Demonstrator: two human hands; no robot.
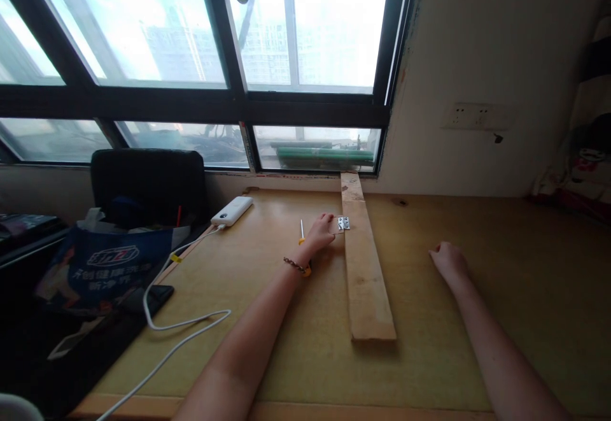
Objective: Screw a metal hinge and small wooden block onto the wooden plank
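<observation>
White cable (165,328) comes in over the surface's (267,351) near edge, left side. The board (365,281) lies lengthwise, near end short of that edge, far end up by the window (305,32). Right of it is the right hand (449,262), fingers curled in narrow; can't tell if there's anything in that grip. Off the left edge there's a blue bag (67,281): white logo (113,255) too blurry to read, Chinese text (119,281) below where I can make out 健康. The left hand (319,233) is just left of the board, screwdriver (301,241) partly hidden behind it. The hinge (344,223) is right by that grip's fingertips, over the board's left edge. Can't tell if they're pinching it. Power bank (232,211) sits near the far-left corner, cable plugged in.
</observation>
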